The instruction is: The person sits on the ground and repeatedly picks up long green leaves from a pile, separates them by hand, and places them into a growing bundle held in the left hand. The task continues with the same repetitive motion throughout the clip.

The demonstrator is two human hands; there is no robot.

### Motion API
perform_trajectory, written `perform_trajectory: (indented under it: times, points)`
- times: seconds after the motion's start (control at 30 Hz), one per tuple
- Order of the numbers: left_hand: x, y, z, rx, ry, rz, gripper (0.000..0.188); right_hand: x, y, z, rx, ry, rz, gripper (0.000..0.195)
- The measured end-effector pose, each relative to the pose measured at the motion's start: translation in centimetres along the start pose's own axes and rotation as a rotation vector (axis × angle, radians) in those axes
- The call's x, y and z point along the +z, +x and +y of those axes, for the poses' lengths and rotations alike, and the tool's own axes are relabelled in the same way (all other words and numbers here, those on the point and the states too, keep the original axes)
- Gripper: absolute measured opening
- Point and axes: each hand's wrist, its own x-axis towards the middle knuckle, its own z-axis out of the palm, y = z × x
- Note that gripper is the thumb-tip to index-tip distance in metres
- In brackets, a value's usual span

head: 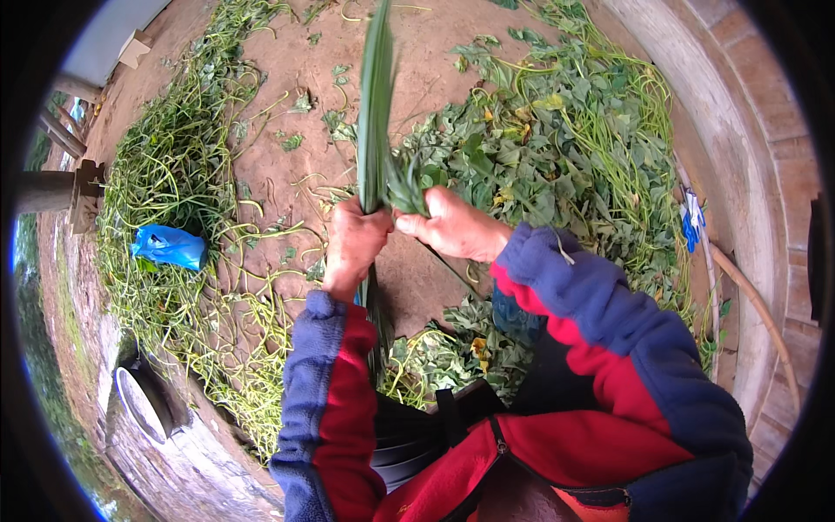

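Note:
My left hand (361,240) is closed around a bundle of long green leaf blades (376,111), which stand up past the top of the view. Their lower ends hang below the fist, beside my left sleeve. Right beside it, my right hand (453,223) grips a small bunch of green leaves (406,183) between thumb and fingers. A thin dark stem (453,271) trails from under this hand. The two hands almost touch. Behind and to the right of them spreads a heap of broad cut leaves (483,153), some of them yellowed.
Long pale-green stalks (176,150) lie piled on the left, with a blue plastic bag (171,247) on top. A round basin (142,404) stands at the lower left. Gloves (691,218) and a curved wooden stick (757,307) lie by the right ledge (750,196).

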Motion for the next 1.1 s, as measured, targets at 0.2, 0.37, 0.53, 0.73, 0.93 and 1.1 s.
perform_trajectory:
  times: [0.2,0.37,0.53,0.73,0.93,1.1]
  points:
    - [-1.4,0.7,-0.1,-0.048,-0.024,0.042,0.009,-1.9,0.1,-1.1,0.140,0.273,-0.113,0.024]
    - [-4.2,1.4,-1.0,-0.144,-0.018,0.204,0.007,-4.3,0.4,-3.1,0.214,0.905,-0.138,0.014]
    - [-9.4,1.6,-1.9,-0.178,-0.053,0.400,0.003,-12.1,1.3,-1.1,-0.089,1.098,-0.104,0.007]
    - [-15.1,1.0,-3.8,-0.178,-0.112,0.658,0.003,-22.2,-2.6,1.5,-0.347,1.265,0.551,0.009]
    - [-18.1,0.8,-5.4,-0.159,-0.165,0.746,0.004,-25.4,-4.5,3.9,-0.275,1.208,0.886,0.013]
    - [-11.3,1.4,-1.3,-0.164,-0.163,0.379,0.007,-19.4,-1.0,1.1,-0.068,0.856,0.529,0.016]
